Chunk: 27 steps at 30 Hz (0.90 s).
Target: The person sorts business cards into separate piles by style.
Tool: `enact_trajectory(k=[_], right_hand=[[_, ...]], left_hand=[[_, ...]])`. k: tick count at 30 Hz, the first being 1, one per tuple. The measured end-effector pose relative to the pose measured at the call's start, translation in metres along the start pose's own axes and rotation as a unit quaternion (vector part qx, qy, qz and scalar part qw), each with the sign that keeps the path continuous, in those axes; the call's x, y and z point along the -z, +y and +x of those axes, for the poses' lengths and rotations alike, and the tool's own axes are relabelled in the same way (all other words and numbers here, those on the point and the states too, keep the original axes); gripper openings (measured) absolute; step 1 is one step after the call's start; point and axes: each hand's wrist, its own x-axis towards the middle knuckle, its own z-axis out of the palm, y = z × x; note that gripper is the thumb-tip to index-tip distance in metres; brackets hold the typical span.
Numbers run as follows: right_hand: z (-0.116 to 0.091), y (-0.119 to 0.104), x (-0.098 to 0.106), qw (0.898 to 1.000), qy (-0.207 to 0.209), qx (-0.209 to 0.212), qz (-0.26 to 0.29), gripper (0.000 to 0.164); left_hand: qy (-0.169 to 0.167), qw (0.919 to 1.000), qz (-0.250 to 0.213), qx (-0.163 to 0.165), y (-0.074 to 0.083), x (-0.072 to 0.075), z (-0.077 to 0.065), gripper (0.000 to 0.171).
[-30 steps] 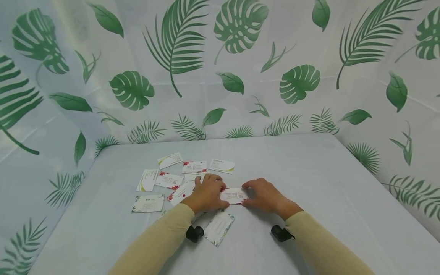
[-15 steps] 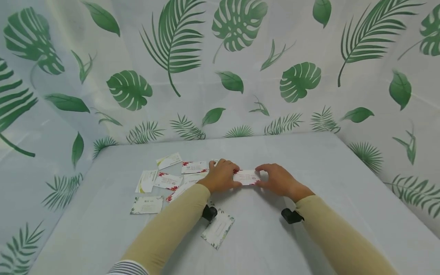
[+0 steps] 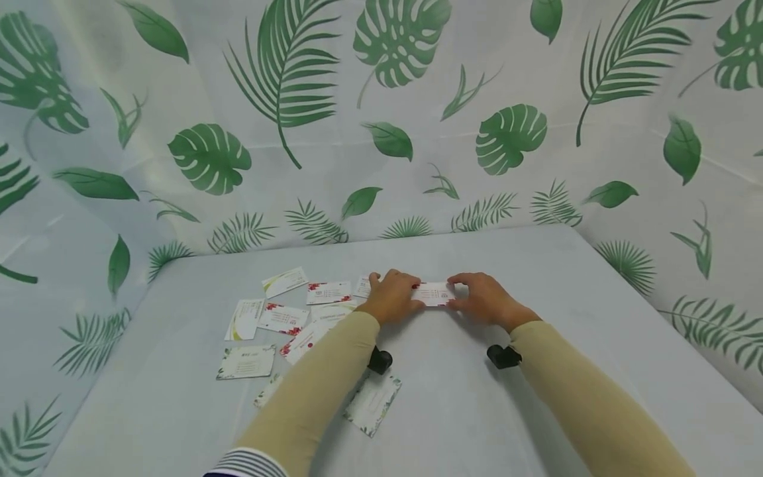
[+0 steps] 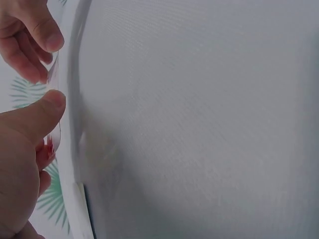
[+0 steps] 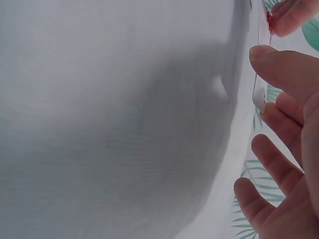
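A white business card (image 3: pixel 433 293) with red print and red flowers at its corners is held between both hands at the back right of the other cards. My left hand (image 3: pixel 393 297) pinches its left end between thumb and fingers. At the right end, the thumb and index finger of my right hand (image 3: pixel 484 299) pinch it. In the left wrist view the card (image 4: pixel 56 133) shows nearly edge-on, slightly bowed. The right wrist view also has the card's edge (image 5: pixel 260 94) by my thumb, with the remaining fingers of that hand spread.
Several business cards lie to the left: a red-flowered card (image 3: pixel 329 293), a yellow-striped card (image 3: pixel 244 319) and a green-leafed card (image 3: pixel 246 362). Another leafy card (image 3: pixel 373 403) lies near my left forearm. A leaf-print curtain (image 3: pixel 411 165) stands behind the white table (image 3: pixel 512 424).
Both hands have carried the red-flowered card away from me and to the right, toward the back of the table. The cards lying to the left have stayed in place.
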Motion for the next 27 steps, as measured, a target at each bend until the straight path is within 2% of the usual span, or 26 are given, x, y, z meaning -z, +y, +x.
enact_trajectory(k=[10, 17, 27], right_hand=[[0.012, 0.010, 0.002, 0.999, -0.019, -0.029, 0.009, 0.051], [0.017, 0.012, 0.002, 0.999, -0.031, -0.035, 0.012, 0.052], [0.022, 0.013, -0.001, 0.998, -0.040, -0.038, 0.005, 0.053]], left_hand=[[0.005, 0.9994, 0.033, 0.002, 0.004, -0.010, 0.017, 0.049], [-0.022, 0.9987, 0.038, 0.025, 0.008, -0.010, 0.018, 0.048], [-0.030, 0.9976, 0.060, 0.018, 0.008, -0.012, 0.020, 0.051]])
